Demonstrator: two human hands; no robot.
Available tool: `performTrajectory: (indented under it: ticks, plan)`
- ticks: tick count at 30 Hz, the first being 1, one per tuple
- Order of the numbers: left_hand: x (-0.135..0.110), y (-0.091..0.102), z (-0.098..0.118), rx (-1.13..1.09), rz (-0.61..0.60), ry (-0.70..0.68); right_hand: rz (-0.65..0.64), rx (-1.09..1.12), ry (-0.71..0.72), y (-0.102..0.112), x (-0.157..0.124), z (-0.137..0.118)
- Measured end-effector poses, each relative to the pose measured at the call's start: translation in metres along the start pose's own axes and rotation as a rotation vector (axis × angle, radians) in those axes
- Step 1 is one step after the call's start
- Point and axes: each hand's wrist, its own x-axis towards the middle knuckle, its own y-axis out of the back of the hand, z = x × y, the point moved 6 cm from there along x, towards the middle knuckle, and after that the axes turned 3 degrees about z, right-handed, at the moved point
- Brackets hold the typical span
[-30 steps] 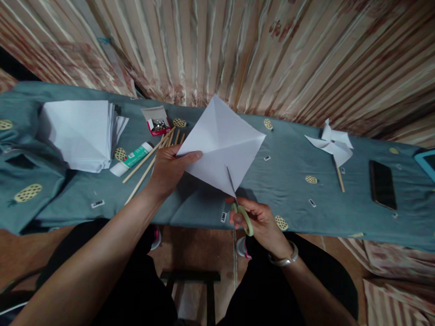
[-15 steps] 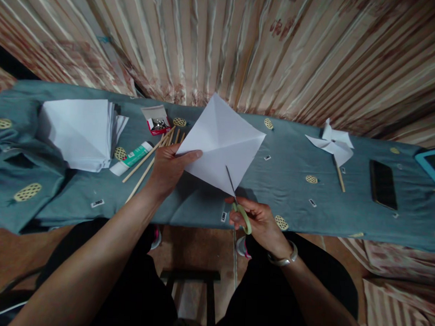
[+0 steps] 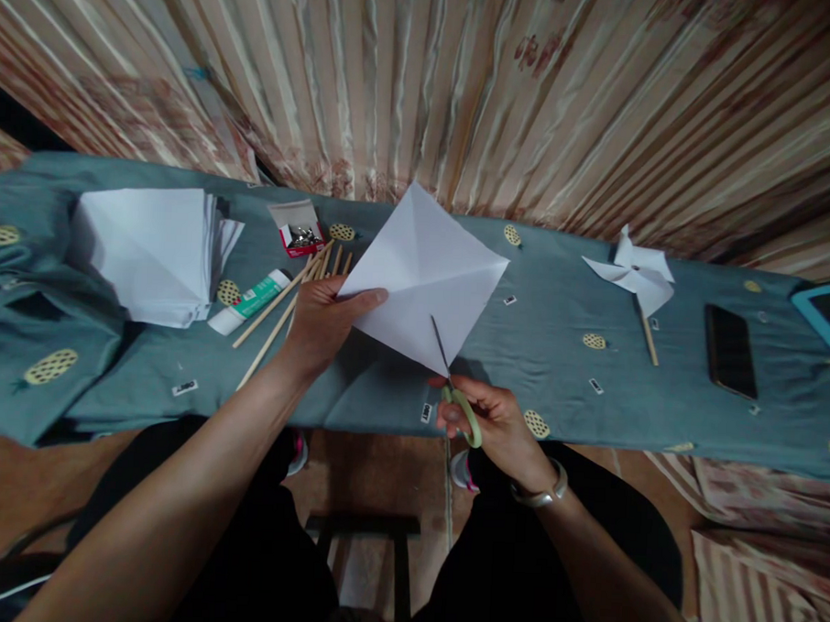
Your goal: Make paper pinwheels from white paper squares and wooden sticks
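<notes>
Left hand (image 3: pixel 322 325) has a pinch grip on the 9 o'clock corner of the paper (image 3: pixel 423 275), thumb on top, holding the square up off the desk (image 3: pixel 556 372) like a diamond. Right hand (image 3: pixel 496 425) is closed through the green loops of the scissors (image 3: pixel 453 377), and the blades poke into the 6 o'clock corner along the diagonal crease. Biggest risk, I'd say: the sheet is only held at one corner, so it can flop or twist as the blades bite, and the cut wanders off the fold. Second one is overshooting, since nothing marks a stopping point, and a snip that runs right to the middle where the creases cross would split the sheet. The thumb looks well clear of the blades, so pinching a finger seems unlikely unless the hand slides down. Off at 9 o'clock there's a paper stack (image 3: pixel 152 254), glue stick (image 3: pixel 250 301), sticks (image 3: pixel 284 305) and a pin box (image 3: pixel 298 233); at 3 o'clock a pinwheel (image 3: pixel 633 275) and phone (image 3: pixel 730 350).
</notes>
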Motion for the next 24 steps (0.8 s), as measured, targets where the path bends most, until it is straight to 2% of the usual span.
performTrajectory:
  ticks: [6,12,24]
  plan:
    - [-0.0025,-0.0033,-0.0004,-0.001,-0.019,0.035,-0.012,0.01,0.007,0.0006,0.0004,0.0019]
    - [-0.002,-0.0025,-0.0021,0.0,-0.03,0.006,-0.016,0.007,0.027,0.0009,0.0012,0.005]
    - [-0.0022,-0.0022,-0.0027,0.001,-0.048,0.027,-0.012,0.019,-0.015,-0.0008,0.0026,0.0059]
